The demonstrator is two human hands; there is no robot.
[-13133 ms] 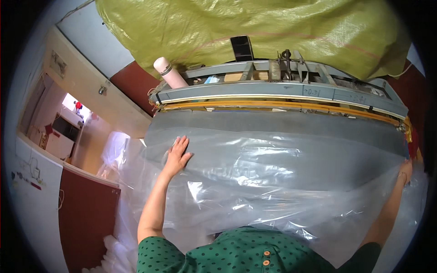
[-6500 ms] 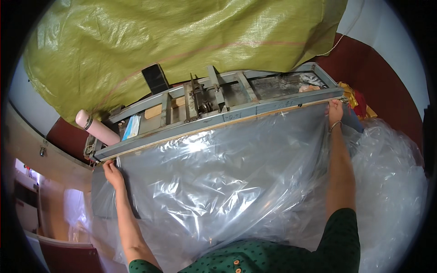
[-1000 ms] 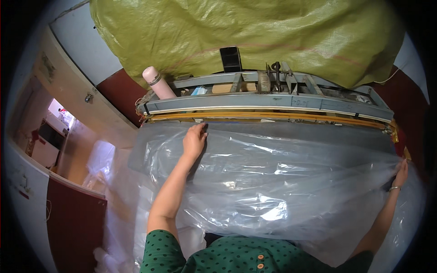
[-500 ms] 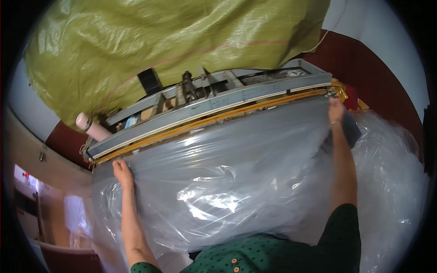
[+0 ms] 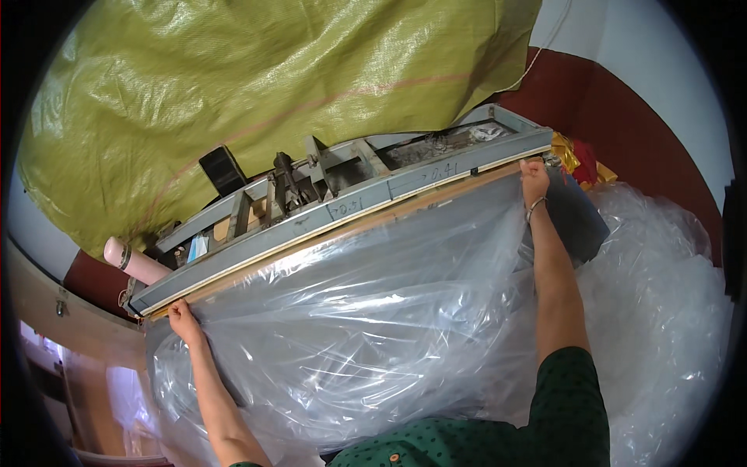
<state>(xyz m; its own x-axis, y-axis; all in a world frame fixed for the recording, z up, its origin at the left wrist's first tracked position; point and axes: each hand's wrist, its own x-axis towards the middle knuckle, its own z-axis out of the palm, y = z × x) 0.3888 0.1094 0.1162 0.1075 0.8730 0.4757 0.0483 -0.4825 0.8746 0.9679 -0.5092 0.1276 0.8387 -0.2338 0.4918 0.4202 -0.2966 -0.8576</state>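
Note:
A wide sheet of clear plastic film (image 5: pixel 373 303) is stretched between my two hands, over a grey tabletop. My left hand (image 5: pixel 184 321) pinches its far left corner, close to the left end of a long grey metal frame (image 5: pixel 334 210). At the frame's right end, my right hand (image 5: pixel 534 180) grips the other far corner, its fingers closed. The film's far edge now lies over the orange-brown strip (image 5: pixel 436 191) along the near side of the frame. Loose folds of film bunch toward my body.
A pink flask (image 5: pixel 134 261) leans at the frame's left end. A black phone (image 5: pixel 223 171) rests against a big yellow-green woven sack (image 5: pixel 272 70) behind. More crumpled film heaps at the right (image 5: pixel 654 311). Gold and red wrapping (image 5: pixel 580 162) sits beyond the frame's right end.
Both hands have carried the film's far edge forward onto the orange-brown strip, which it now covers. The view has shifted slightly, so the frame appears lower and further left.

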